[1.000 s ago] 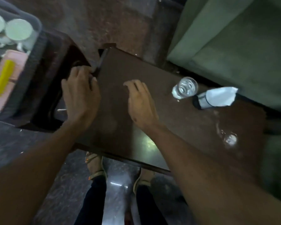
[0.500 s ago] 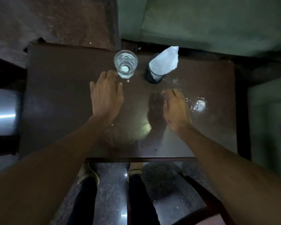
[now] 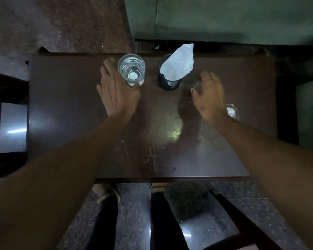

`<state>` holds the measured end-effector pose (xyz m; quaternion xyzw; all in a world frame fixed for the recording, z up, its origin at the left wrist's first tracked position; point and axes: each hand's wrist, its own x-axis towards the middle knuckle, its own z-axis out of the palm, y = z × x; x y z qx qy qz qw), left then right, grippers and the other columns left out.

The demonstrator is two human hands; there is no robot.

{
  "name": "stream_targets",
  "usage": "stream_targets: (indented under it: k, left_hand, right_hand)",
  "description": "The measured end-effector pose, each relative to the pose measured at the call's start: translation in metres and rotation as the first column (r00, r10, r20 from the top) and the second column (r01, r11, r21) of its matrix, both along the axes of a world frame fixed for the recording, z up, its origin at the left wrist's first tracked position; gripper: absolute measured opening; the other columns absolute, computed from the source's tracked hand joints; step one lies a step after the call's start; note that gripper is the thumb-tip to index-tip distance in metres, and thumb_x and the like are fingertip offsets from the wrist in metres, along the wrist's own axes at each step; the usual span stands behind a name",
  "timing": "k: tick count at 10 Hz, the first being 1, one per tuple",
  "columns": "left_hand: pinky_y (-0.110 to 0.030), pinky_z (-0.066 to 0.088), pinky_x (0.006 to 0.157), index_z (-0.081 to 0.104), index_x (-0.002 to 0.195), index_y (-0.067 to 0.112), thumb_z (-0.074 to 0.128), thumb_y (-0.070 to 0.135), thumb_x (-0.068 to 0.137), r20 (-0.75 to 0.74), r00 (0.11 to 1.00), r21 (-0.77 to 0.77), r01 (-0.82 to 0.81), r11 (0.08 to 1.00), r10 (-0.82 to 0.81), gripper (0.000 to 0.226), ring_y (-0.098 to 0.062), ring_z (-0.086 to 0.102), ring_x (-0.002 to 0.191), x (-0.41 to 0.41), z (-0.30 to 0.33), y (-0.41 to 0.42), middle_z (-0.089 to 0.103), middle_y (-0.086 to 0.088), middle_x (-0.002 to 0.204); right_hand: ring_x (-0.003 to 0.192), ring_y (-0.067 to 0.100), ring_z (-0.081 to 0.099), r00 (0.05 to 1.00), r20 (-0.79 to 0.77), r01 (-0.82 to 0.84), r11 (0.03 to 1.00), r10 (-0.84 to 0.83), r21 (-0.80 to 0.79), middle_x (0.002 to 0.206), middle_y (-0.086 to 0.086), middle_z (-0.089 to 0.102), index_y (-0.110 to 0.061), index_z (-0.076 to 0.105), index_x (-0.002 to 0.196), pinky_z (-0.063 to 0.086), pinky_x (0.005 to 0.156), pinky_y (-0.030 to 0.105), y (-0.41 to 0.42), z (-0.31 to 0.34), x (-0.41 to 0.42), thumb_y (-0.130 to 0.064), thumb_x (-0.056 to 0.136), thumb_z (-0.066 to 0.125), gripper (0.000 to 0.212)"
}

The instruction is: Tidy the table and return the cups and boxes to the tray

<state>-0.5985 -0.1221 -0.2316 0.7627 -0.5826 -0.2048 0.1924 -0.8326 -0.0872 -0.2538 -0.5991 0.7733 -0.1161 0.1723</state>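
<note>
A clear drinking glass (image 3: pixel 131 69) stands upright near the far edge of the dark wooden table (image 3: pixel 65 109). My left hand (image 3: pixel 116 94) is beside it, fingers curved past its left side and thumb at its near base, not closed around it. To its right stands a black mesh cup (image 3: pixel 169 83) with a white paper (image 3: pixel 178 63) stuck in it. My right hand (image 3: pixel 209 98) hovers open over the table, right of the mesh cup. A second small clear glass (image 3: pixel 232 111) sits just right of that wrist, partly hidden. No tray is in view.
A green sofa (image 3: pixel 224 17) runs along the table's far side and right end. A low dark stand with a shiny top (image 3: pixel 13 127) is at the left. A dark wooden frame (image 3: pixel 242 224) crosses the floor at bottom right, near my feet (image 3: pixel 107 193).
The view swung from the table's left end to its middle. Both hands moved forward: the left reached the glass's side, and the right went from near the small glass to beside the mesh cup.
</note>
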Motion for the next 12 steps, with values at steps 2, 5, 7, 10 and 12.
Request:
stream_targets:
  k: [2,5,7,10,12]
  left_hand:
    - [-0.056,0.041,0.11,0.031,0.159,0.017,0.084,0.041,0.078,0.051,0.998,0.1,0.032,0.994,-0.038,0.1,-0.034,0.055,0.136,-0.003,-0.009,-0.014,0.049,-0.006,0.15]
    - [-0.056,0.042,0.108,0.04,0.148,0.018,0.083,0.036,0.077,0.067,0.997,0.093,0.038,0.995,-0.044,0.084,-0.033,0.057,0.132,0.003,-0.019,-0.022,0.054,-0.005,0.142]
    - [-0.057,0.042,0.108,0.042,0.145,0.018,0.082,0.036,0.08,0.06,0.997,0.087,0.047,0.995,-0.053,0.079,-0.032,0.058,0.131,0.008,-0.023,-0.019,0.056,-0.004,0.14]
    - [-0.06,0.037,0.113,0.031,0.158,0.016,0.083,0.034,0.079,0.054,0.99,0.123,0.126,0.984,-0.133,0.096,-0.035,0.052,0.139,0.023,-0.018,-0.005,0.051,-0.009,0.148]
    - [-0.065,0.034,0.113,0.02,0.166,0.017,0.08,0.045,0.077,0.134,0.952,0.14,0.255,0.957,-0.273,0.111,-0.037,0.048,0.141,0.047,0.026,-0.003,0.047,-0.01,0.155]
  right_hand:
    - [0.111,0.038,0.057,1.0,0.023,0.01,1.0,-0.011,0.014,0.118,0.02,0.06,0.0,0.057,0.115,0.046,0.091,0.039,-0.002,-0.013,0.005,-0.015,0.093,0.071,0.03]
    - [0.111,0.034,0.061,0.994,0.107,0.003,1.0,-0.003,-0.007,0.117,0.016,0.063,-0.005,0.062,0.118,0.049,0.095,0.037,0.008,-0.025,0.018,-0.014,0.09,0.075,0.032]
    - [0.111,0.033,0.061,0.994,0.11,0.018,1.0,-0.016,-0.014,0.119,0.014,0.063,-0.007,0.062,0.12,0.049,0.094,0.036,0.007,-0.027,0.019,-0.015,0.09,0.074,0.034]
    - [0.112,0.03,0.063,0.994,0.1,0.043,0.999,-0.044,0.016,0.123,0.014,0.063,-0.008,0.061,0.126,0.05,0.095,0.036,0.023,-0.021,0.018,-0.015,0.092,0.074,0.037]
    - [0.123,0.037,0.055,0.999,0.01,0.033,0.999,-0.033,0.035,0.127,0.016,0.061,-0.006,0.06,0.13,0.047,0.101,0.043,0.029,0.027,0.009,-0.014,0.094,0.069,0.038]
